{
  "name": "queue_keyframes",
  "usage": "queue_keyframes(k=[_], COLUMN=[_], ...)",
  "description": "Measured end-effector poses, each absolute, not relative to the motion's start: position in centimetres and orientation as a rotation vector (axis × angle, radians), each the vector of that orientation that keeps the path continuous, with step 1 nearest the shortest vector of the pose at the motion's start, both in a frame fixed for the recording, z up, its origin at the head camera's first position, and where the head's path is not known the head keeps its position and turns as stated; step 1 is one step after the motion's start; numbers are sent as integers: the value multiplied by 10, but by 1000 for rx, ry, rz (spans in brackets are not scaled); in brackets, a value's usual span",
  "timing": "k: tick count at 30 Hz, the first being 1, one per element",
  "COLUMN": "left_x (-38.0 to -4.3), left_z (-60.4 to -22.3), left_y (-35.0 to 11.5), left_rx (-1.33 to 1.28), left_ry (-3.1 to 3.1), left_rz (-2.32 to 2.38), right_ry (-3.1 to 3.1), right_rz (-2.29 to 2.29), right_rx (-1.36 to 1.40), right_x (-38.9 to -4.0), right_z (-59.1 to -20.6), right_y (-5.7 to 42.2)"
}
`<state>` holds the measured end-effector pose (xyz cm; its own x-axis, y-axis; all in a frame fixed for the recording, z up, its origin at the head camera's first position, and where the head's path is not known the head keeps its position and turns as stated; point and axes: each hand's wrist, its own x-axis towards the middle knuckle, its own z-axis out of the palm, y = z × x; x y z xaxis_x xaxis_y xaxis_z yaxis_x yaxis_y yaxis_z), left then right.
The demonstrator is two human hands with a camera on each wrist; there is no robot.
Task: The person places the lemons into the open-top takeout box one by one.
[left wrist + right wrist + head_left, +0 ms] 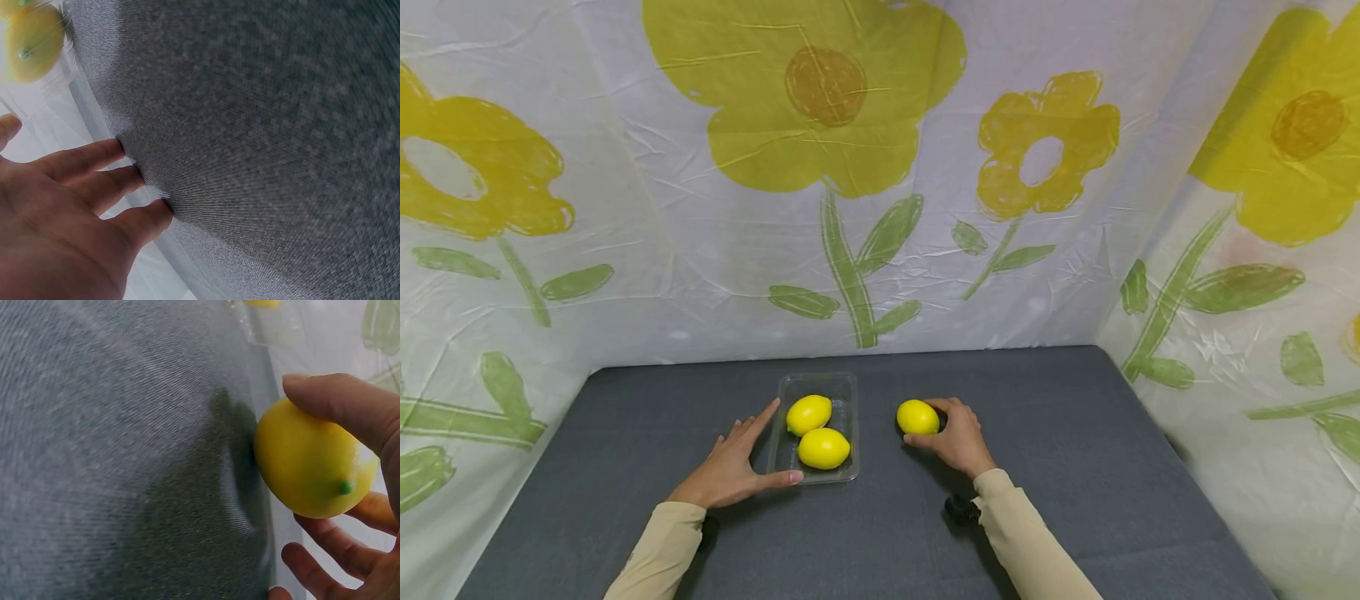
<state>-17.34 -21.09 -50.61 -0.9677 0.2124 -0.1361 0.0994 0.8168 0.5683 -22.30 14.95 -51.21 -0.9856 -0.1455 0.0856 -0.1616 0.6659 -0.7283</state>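
Observation:
A clear plastic tray (844,388) rests on the dark cloth with two yellow lemons inside, one lemon (808,414) behind the other lemon (823,449). My left hand (733,467) lies along the tray's left side, fingers spread, with the thumb by the near edge and the index finger by the far left side. In the left wrist view, three fingertips (142,215) meet the cloth. To the right of the tray, my right hand (958,437) grips a third lemon (306,462) between thumb and fingers, close over the cloth.
A dark grey cloth (1037,392) covers the table. Behind it and at both sides hang white curtains (715,275) printed with yellow flowers. A small black object (958,510) shows beneath the right wrist.

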Motion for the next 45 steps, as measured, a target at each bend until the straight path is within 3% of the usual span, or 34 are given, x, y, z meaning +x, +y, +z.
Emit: queue_keyframes(k=[23,45], left_x=[-173,-174], left_z=[-506,-507], left_y=[-211,-212], left_rx=[241,245], left_ry=[2808,2815], left_rz=[863,841], right_ry=[-2715,-2847], right_rz=[1536,1400], right_rx=[514,546], right_x=[-241,-232], right_z=[-470,-475], right_y=[91,48])
